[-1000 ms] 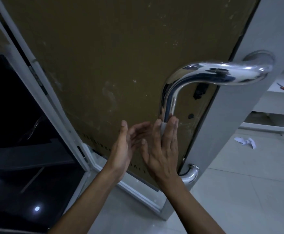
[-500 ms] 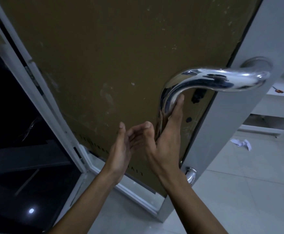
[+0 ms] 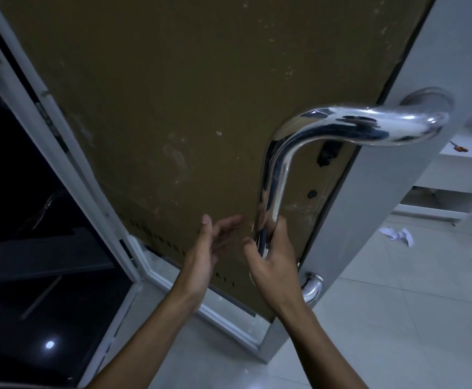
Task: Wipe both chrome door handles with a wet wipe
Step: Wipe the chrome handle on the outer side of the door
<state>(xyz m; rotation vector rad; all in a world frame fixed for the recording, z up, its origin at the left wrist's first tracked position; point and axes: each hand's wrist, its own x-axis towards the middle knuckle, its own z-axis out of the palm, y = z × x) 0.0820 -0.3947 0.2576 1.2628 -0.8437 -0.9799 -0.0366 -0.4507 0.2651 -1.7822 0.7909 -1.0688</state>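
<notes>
A long, curved chrome pull handle [image 3: 271, 197] runs down the edge of a door faced with brown protective film [image 3: 173, 108], its upper end bending across to a round mount on the pale grey door frame [image 3: 369, 192] and its lower end curving back into the frame near the floor. The right hand [image 3: 271, 265] wraps the lower stretch of the bar, fingers [image 3: 281, 234] curled round it from the far side and thumb on the near side; whether a wet wipe lies under the palm cannot be told. The left hand [image 3: 209, 248] hovers just beside it, close to the film, palm turned toward the handle, fingers straight and loosely together, holding nothing. Both bare forearms reach up from the bottom of the view. On the pale tiled floor [image 3: 397, 318] to the right lies a crumpled white tissue [image 3: 397, 235], well apart from the door. Behind it stands a low white shelf unit [image 3: 453, 178] with a small orange-handled tool [image 3: 459, 148] on top. To the left, dark glass [image 3: 18, 248] reflects points of light.
</notes>
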